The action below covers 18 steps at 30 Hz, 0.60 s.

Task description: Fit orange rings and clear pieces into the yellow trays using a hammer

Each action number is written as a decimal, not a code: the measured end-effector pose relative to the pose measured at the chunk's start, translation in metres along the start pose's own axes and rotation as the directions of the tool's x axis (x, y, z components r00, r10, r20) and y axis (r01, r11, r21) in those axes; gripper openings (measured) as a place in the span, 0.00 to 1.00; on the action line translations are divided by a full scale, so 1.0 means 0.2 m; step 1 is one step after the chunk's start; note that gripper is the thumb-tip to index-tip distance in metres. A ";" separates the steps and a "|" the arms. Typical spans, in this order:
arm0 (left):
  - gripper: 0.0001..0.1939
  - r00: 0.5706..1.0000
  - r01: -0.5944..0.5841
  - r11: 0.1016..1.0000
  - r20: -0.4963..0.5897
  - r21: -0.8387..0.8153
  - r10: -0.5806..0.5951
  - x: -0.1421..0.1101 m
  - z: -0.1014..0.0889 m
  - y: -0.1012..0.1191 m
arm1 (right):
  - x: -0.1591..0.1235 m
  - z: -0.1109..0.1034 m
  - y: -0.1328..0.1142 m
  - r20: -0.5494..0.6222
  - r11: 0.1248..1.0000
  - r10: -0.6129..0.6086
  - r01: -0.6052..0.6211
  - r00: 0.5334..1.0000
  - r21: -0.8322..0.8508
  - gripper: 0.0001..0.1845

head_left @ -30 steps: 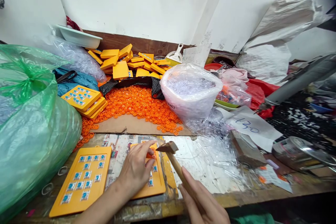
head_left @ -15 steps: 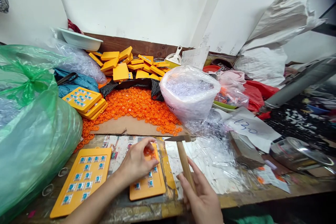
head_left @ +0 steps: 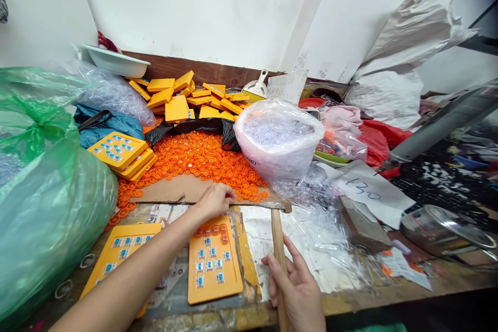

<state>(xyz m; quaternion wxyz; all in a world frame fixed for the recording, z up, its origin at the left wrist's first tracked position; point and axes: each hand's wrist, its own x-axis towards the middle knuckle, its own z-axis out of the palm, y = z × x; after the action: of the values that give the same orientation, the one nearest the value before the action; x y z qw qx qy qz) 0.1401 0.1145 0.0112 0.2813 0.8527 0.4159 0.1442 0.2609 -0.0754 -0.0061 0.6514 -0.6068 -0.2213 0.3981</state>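
Note:
My left hand (head_left: 215,201) is at the near edge of a heap of small orange plastic rings or caps (head_left: 194,150). Its fingers are curled together, and whatever is between them is hidden. Below it lies a yellow plate (head_left: 233,285) holding several small square pieces with blue centres; orange caps (head_left: 215,230) cover those along its top. My right hand (head_left: 293,282) grips a hammer (head_left: 277,238) by its wooden handle, head up. My left forearm partly covers a second yellow plate (head_left: 99,264) with blue-centred pieces.
Three or so stacked yellow plates (head_left: 122,153) stand at the left, beside a big green bag (head_left: 70,218). More yellow blocks (head_left: 177,109) are piled behind the heap. A white bag of clear pieces (head_left: 272,155), a dark block (head_left: 361,223) and a metal pot (head_left: 447,231) stand to the right.
My left hand has moved from the near yellow plate up to the edge of the orange heap. The plate's orange caps are now uncovered. The hammer has become more upright in my right hand.

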 end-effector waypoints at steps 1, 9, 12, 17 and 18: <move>0.09 1.000 0.003 1.000 -0.018 0.004 -0.003 -0.01 0.00 -0.01 | 0.00 0.00 0.00 0.007 1.000 0.002 -0.002 1.000 -0.002 0.47; 0.14 0.990 -0.051 0.998 -0.131 -0.044 0.044 -0.24 -0.04 0.04 | -0.01 0.00 -0.01 0.030 0.999 0.007 -0.006 1.000 -0.039 0.47; 0.18 0.987 -0.049 0.996 -0.159 -0.078 0.036 -0.46 -0.06 0.06 | -0.04 0.00 0.01 0.024 0.995 0.001 0.001 1.000 -0.104 0.42; 0.22 0.990 0.011 0.985 -0.135 -0.173 -0.035 -0.67 -0.01 0.06 | -0.11 0.00 0.07 0.086 0.969 -0.125 0.140 0.988 -0.204 0.27; 0.22 0.990 0.024 0.983 -0.133 -0.181 -0.049 -0.68 0.00 0.06 | -0.12 -0.01 0.07 0.103 0.955 -0.179 0.198 0.979 -0.222 0.25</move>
<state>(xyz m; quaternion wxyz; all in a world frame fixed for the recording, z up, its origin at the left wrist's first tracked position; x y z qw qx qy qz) 0.0640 0.0011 0.0158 0.3302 0.8043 0.4352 0.2339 0.2447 -0.0951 -0.0146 0.6017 -0.6379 -0.3493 0.3302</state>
